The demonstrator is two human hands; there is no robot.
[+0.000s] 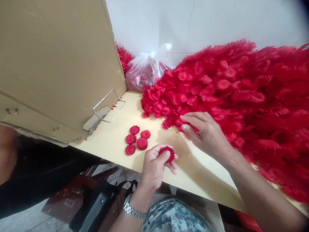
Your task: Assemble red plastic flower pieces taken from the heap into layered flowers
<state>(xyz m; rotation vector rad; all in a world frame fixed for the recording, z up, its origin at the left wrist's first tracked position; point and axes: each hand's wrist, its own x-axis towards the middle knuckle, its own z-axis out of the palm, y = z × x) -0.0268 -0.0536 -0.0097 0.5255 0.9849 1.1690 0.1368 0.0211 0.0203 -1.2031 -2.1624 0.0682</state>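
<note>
Your L hand is closed on a red disc w/ a toothed rim, thumb pressed on its face & fingers behind, held just over the near edge of the table. Can't tell if it's 1 pc or a few stacked.

Your R hand is at the near L edge of the big red pile, thumb & index close together w/ red btwn/behind them; can't tell if you're gripping a pc or just touching the pile. Hands are apart, R one farther fwd.

Five red rosettes lie in a loose cluster on the table, L of your L hand & near it, some touching or almost. Pile fills the R side of the table, up vs. the white wall, same sort of toothed pcs; far R is blurry.

Clear plastic bag, tied, w/ red pcs inside, sits at the back, touching the pile's L end. Cardboard box stands on the L, w/ a wire frame by its torn lower corner. Metal watch on your L wrist. Another person's dark clothing shows at far L.
</note>
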